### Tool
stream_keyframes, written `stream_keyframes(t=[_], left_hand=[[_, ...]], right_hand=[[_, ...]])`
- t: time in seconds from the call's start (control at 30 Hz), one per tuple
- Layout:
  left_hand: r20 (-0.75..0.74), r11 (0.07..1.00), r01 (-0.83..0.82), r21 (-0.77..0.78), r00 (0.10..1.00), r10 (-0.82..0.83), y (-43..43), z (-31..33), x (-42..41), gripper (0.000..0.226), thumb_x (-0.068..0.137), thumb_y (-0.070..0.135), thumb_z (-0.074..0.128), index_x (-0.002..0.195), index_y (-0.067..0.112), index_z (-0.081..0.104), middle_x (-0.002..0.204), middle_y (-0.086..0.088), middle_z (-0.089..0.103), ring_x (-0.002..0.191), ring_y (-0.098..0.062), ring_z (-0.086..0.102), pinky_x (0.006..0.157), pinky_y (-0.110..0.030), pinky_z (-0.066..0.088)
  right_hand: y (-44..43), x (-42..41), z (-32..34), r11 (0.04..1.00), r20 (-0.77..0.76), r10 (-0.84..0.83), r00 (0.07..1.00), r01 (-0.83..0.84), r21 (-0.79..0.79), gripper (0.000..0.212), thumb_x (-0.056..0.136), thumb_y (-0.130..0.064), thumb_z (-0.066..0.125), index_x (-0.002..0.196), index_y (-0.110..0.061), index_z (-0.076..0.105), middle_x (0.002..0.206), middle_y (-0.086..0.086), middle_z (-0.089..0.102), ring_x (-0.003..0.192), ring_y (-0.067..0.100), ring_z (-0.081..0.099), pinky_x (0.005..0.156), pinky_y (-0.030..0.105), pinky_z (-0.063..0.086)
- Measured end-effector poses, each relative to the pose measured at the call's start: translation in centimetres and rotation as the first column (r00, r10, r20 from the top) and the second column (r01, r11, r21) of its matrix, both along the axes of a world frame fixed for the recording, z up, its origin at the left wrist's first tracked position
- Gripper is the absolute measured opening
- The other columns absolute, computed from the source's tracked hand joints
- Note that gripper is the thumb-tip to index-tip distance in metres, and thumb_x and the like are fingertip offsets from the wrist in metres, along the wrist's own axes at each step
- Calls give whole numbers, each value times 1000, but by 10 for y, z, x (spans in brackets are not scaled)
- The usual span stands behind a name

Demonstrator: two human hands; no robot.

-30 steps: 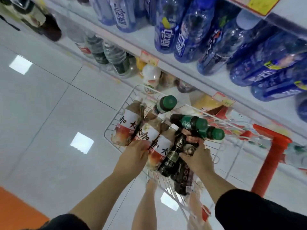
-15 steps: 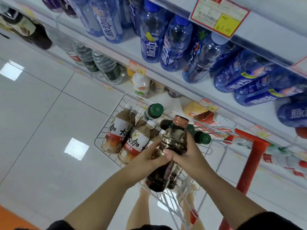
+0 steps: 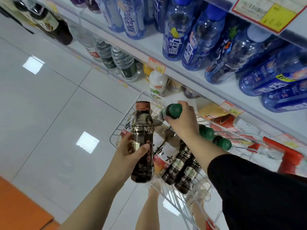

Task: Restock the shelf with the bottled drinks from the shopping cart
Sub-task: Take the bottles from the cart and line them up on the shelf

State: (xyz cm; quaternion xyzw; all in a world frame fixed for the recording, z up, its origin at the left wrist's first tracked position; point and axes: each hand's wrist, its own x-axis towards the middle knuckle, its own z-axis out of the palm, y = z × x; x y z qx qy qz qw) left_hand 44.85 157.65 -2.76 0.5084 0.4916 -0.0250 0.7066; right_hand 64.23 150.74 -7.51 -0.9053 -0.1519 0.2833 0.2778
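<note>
Dark coffee bottle (image 3: 142, 143), brown cap, is held roughly upright over the shopping cart (image 3: 176, 198), at the basket's 9 o'clock edge. The left hand (image 3: 131, 155) grasps its lower body from 8 o'clock, thumb across the label, forearm bare. At 1 o'clock of that bottle, the right hand (image 3: 182, 120) reaches in from 5 o'clock, black sleeve at the elbow, fingers curled over the neck of a green-capped bottle (image 3: 173, 111) in the basket. Further dark bottles (image 3: 179, 165) and a white-labelled tea bottle (image 3: 164, 156) lie in the cart beneath the wrist. The shelf (image 3: 154, 40), from 12 to 3 o'clock, carries blue bottles (image 3: 174, 39).
</note>
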Motion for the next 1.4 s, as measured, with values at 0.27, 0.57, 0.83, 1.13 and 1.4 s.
stream_keyframes(t=[0.27,0.57,0.83,1.13,1.4], left_hand=[[9,994,37,100,999,-38,2,30,-6,69,66,48,78,126,34,48,104,9,67,85,-6,69,65,-17,53],[189,950,157,270,959,-212,-35,154,45,77,55,63,71,125,48,44,118,10,63,103,-11,64,91,-42,49],[469,823,197,532,741,-480,-105,290,108,56,77,24,74,113,54,42,105,44,56,95,23,52,71,4,38],[576,704,149,694,472,-667,-183,403,168,62,74,22,77,117,51,43,109,29,61,97,12,57,72,1,39],[598,696,137,705,413,-687,-207,425,181,64,76,21,75,110,63,40,107,34,61,97,12,58,71,1,42]], right_hand=[[-30,3,44,965,74,-153,985,133,225,42,66,-38,79,101,-20,63,96,-1,62,88,17,59,75,24,43],[-118,19,238,702,-134,-306,942,319,637,12,74,-36,74,81,-38,64,76,-30,66,73,-9,63,55,12,50],[-206,23,411,350,26,-538,843,195,916,29,67,-52,68,93,-39,65,92,-16,69,90,5,65,78,25,50],[-297,37,537,163,203,-852,482,-125,979,29,88,-37,55,114,-30,44,92,-26,54,82,-14,57,74,7,44],[-325,102,552,258,279,-884,375,-107,960,34,89,-34,58,113,-24,36,102,-8,47,87,-5,49,81,7,41]])
